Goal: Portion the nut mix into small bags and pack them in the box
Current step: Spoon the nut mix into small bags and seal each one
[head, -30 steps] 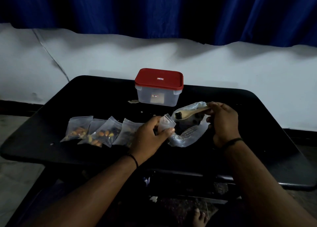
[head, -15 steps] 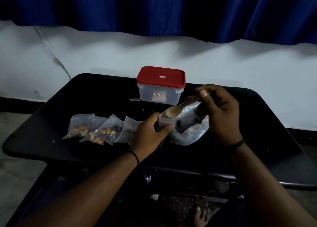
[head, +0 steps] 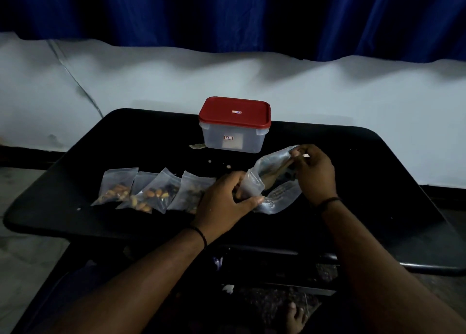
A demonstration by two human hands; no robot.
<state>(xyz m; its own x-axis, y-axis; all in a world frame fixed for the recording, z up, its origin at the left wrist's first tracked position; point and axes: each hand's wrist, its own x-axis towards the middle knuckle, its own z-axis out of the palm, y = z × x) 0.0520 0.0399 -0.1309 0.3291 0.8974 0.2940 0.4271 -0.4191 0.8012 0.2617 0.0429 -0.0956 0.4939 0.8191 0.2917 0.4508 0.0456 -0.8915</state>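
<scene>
The small bag (head: 251, 187) now being filled sits near the middle of the table (head: 378, 172), gripped in the left hand (head: 223, 202), while the right hand (head: 315, 172) pinches the spoon (head: 276, 173) handle, its bowl down inside the large nut-mix bag (head: 280, 197): portioning seems well along. Next, I judge, comes a level scoop into the small mouth. Four filled bags (head: 151, 192) lie toward the left edge; one box (head: 234, 127), lidded, stands at the far edge.

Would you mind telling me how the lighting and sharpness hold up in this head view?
Head view: dim overall; the black table swallows detail, the wall is brightest. The box reads clearly; the right hand at the large bag looks slightly motion-blurred; wide-angle bending curves the edges.
</scene>
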